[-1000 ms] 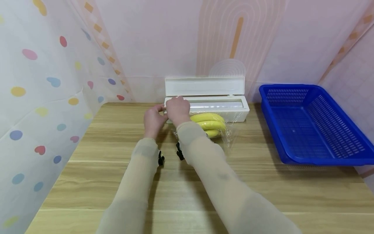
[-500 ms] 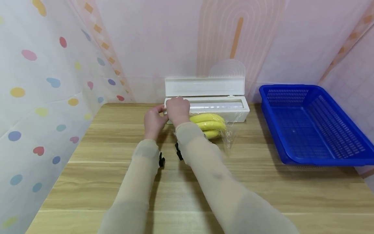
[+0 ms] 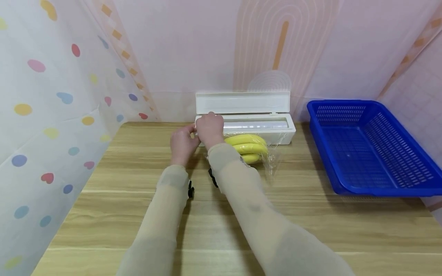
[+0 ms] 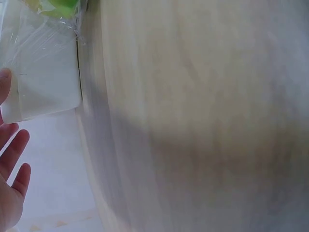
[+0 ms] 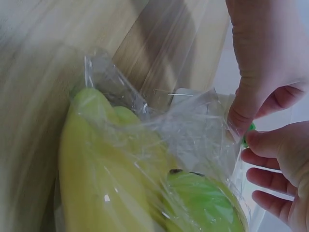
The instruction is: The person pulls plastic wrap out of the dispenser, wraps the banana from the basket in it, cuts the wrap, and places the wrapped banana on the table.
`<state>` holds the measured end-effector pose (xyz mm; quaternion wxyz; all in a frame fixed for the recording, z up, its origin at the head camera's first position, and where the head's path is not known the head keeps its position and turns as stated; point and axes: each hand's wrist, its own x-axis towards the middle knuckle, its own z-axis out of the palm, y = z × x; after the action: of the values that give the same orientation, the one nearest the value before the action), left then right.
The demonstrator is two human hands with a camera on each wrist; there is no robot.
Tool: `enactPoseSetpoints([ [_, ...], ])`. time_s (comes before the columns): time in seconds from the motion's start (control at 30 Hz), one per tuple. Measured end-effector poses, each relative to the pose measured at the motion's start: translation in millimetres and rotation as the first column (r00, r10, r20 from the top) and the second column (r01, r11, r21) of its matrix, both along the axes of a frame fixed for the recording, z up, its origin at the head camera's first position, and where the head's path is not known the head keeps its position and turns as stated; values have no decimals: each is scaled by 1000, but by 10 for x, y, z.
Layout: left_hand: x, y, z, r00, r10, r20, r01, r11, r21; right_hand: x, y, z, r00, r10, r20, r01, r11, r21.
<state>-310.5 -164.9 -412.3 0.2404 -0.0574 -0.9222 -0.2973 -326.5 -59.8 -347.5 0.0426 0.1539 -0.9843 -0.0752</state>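
Observation:
Bananas point(image 3: 246, 143) point(image 5: 96, 169) lie under clear plastic film point(image 3: 271, 163) point(image 5: 193, 125), against the front of a white box point(image 3: 276, 138) whose lid point(image 3: 241, 102) stands up. At the box's left end, my right hand point(image 3: 210, 128) point(image 5: 270, 53) is curled, its thumb and fingers pinching the film's edge. Close beside it, my left hand point(image 3: 182, 145) point(image 5: 294, 159) holds a small green piece point(image 5: 248, 135) at its thumb, the other fingers loosely bent. In the left wrist view, that hand point(image 4: 9, 203) is partly cut off. A green fruit-like thing point(image 5: 203, 198) is also under the film.
A blue basket point(image 3: 335, 168) stands on the right of the wooden table point(image 3: 114, 214). A clear roll point(image 3: 259, 124) lies inside the white box. Patterned cloth point(image 3: 193, 50) hangs behind the box and along the left side.

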Motion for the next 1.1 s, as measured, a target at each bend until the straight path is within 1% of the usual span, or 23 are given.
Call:
enactPoseSetpoints([
  [0.1,12,-12,3,1000,4,-23,-5,1000,-30,-8,2,11,1000,6,12,-6,1000,7],
  [0.27,3,36,-24,998,-6,-57,4,999,-50,-14,119,39,999,-1,35,0,1000,22],
  [0.4,1,41,-42,997,-22,-74,18,999,-50,-32,263,80,998,-27,61,24,998,52],
  [0.57,8,5,-58,996,-13,-83,8,998,-58,-90,497,113,992,-66,104,59,995,76],
  [0.63,11,-9,-53,997,-9,-73,4,998,-60,-114,598,123,991,-68,115,61,996,70],
  [0.83,12,-22,-37,1000,-8,20,9,998,-69,-150,876,161,987,-53,149,44,997,65],
  [1.1,8,-23,-31,999,2,50,1,997,-71,-149,1117,200,984,-27,175,20,999,43],
])
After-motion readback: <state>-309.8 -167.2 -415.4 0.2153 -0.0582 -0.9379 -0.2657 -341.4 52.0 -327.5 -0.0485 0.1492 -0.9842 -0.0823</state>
